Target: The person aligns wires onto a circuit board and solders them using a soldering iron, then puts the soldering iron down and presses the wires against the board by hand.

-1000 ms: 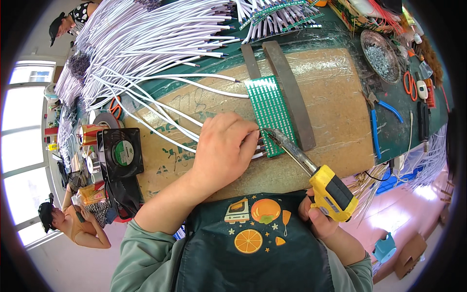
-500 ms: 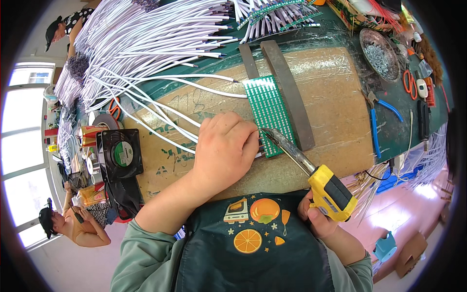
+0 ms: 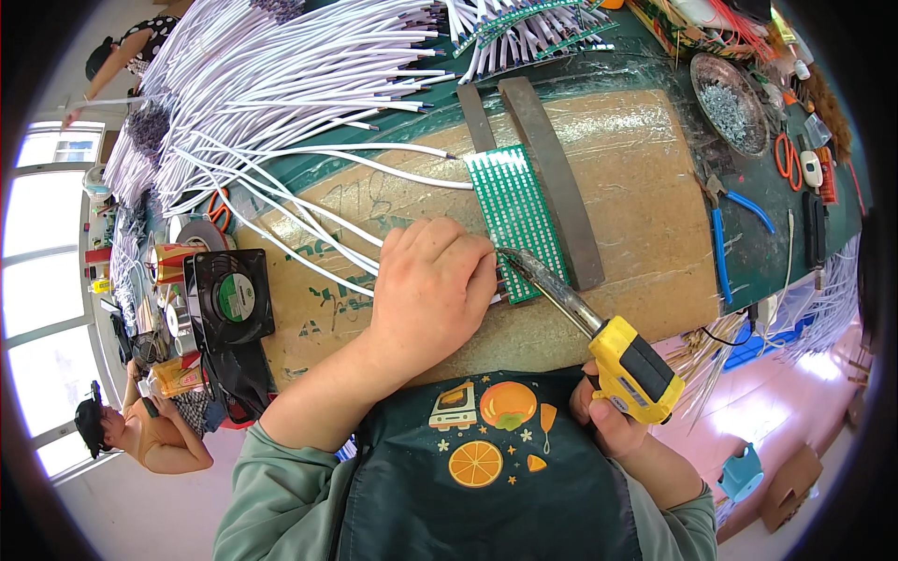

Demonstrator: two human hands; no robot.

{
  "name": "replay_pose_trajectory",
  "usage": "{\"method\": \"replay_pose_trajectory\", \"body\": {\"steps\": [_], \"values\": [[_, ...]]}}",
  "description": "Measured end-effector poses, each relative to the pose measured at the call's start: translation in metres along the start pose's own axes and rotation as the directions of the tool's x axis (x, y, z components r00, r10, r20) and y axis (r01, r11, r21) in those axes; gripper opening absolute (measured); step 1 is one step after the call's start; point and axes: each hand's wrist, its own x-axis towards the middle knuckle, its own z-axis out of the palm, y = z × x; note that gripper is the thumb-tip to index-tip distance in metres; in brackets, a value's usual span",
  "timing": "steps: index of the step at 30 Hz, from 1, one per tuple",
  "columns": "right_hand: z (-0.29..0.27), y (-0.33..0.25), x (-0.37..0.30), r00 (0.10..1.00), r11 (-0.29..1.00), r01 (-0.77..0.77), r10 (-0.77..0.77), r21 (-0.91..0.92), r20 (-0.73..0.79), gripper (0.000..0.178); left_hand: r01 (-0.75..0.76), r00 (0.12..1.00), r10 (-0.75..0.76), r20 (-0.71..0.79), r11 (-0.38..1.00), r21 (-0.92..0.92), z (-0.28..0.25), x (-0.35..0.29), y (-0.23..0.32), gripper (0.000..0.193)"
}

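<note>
A green circuit board with rows of silvery pads lies on the brown work board. White cables run from the left to its left edge, and several pass beneath my left hand. That hand is closed, thumb and forefinger pinched at the board's edge on a white cable whose end is hidden. My right hand grips a yellow and black soldering gun. Its long metal nozzle points up and left, with the tip at the circuit board beside my left fingertips.
Two dark metal bars lie by the circuit board, one along its right edge. A large heap of white cables fills the back left. A black fan stands left; blue-handled pliers and a metal dish are right. Two other people are at the far left.
My hands and the soldering gun hold almost the same place, with only a slight shift left. At the upper left, another person's arm has stretched out.
</note>
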Motion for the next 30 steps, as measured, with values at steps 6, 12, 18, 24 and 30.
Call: {"method": "replay_pose_trajectory", "body": {"steps": [6, 12, 18, 24, 30], "values": [[-0.014, 0.012, -0.001, 0.995, 0.997, 0.054, -0.049, -0.049, 0.086, 0.025, 0.001, 1.000, -0.001, 0.009, 1.000, -0.006, -0.001, 0.000, 0.000, 0.009], [-0.004, 0.008, -0.002, 1.000, 0.999, 0.025, -0.025, -0.037, 0.009, 0.055, 0.007, 1.000, -0.007, 0.012, 1.000, -0.004, -0.001, 0.000, 0.001, 0.009], [-0.006, 0.010, -0.004, 0.999, 0.998, 0.054, -0.054, -0.031, 0.007, 0.061, 0.002, 1.000, -0.002, -0.003, 1.000, 0.000, 0.000, 0.000, 0.000, 0.009], [-0.004, 0.007, -0.001, 0.996, 0.995, 0.083, -0.082, 0.063, -0.022, 0.062, 0.005, 1.000, -0.005, 0.003, 1.000, 0.017, -0.003, 0.000, 0.001, 0.009], [-0.005, 0.009, -0.001, 0.995, 0.992, 0.095, -0.093, 0.077, -0.031, 0.061, 0.044, 0.996, -0.042, 0.072, 0.999, -0.026, -0.012, -0.001, 0.001, 0.012]]}}
